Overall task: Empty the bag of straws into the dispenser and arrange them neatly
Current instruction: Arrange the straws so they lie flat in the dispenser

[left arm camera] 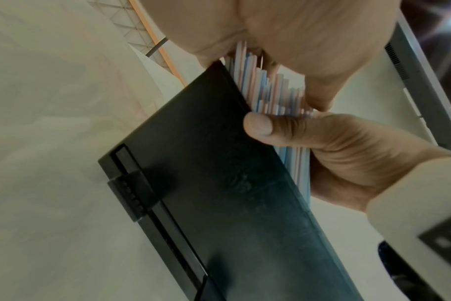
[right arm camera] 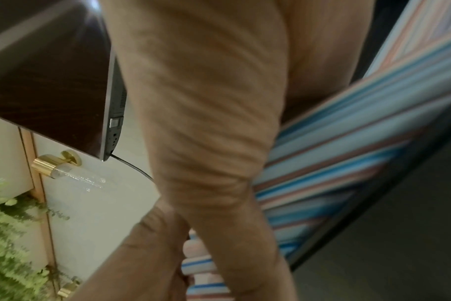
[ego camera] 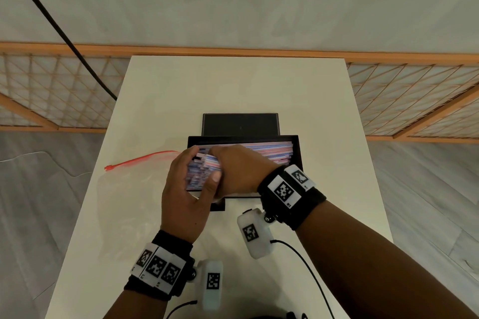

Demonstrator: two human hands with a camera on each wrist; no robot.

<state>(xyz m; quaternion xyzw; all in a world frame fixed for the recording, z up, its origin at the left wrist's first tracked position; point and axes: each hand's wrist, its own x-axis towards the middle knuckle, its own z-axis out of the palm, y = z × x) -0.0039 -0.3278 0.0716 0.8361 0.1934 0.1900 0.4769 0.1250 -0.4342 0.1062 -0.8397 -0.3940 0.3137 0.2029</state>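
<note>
A bundle of striped paper straws (ego camera: 204,171) is gripped by both the left hand (ego camera: 185,189) and the right hand (ego camera: 241,171) at the open black rectangular dispenser (ego camera: 295,158), apparently to square their ends.

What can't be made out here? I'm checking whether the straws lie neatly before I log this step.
- Left ends of the straws: head view, covered by the left hand and right hand.
- Depth of the pile: left wrist view, the dispenser wall blocks it.
- Straw alignment: right wrist view, motion-blurred, hand in front.
- Bag contents: head view, too faint to tell.
</note>
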